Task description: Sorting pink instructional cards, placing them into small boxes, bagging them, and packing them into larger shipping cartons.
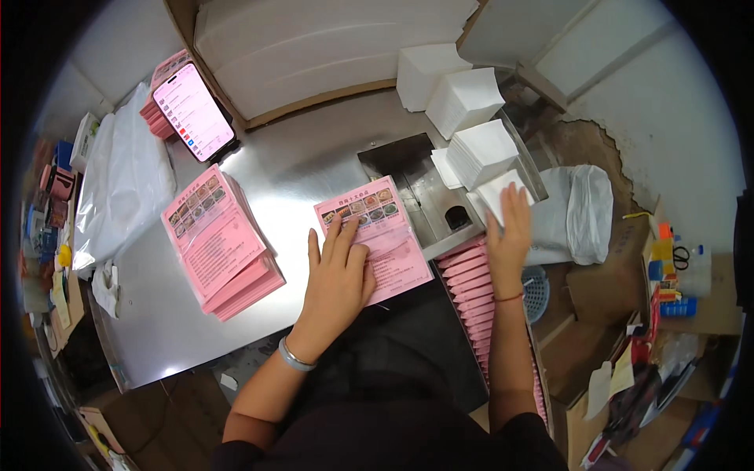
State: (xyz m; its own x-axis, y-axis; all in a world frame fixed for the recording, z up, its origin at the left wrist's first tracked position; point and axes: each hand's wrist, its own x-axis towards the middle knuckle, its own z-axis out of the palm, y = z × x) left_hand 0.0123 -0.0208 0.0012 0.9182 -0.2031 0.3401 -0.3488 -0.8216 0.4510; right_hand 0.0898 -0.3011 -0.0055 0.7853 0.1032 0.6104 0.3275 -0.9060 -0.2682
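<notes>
A small packing workroom, by the look of it; a steel worktable (314, 169) carries stacks of pink leaflets (224, 247) and white napkin piles (471, 125); cardboard boxes (597, 290), plastic bags (122, 188) and a cracked wall (589, 149) surround it.

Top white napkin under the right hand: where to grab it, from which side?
Probably its near-left corner. The right hand lies flat on the white napkin stack, whose near corner sticks out free by the metal tray. Come from above on the person's side; the other stacks crowd the far side.
</notes>
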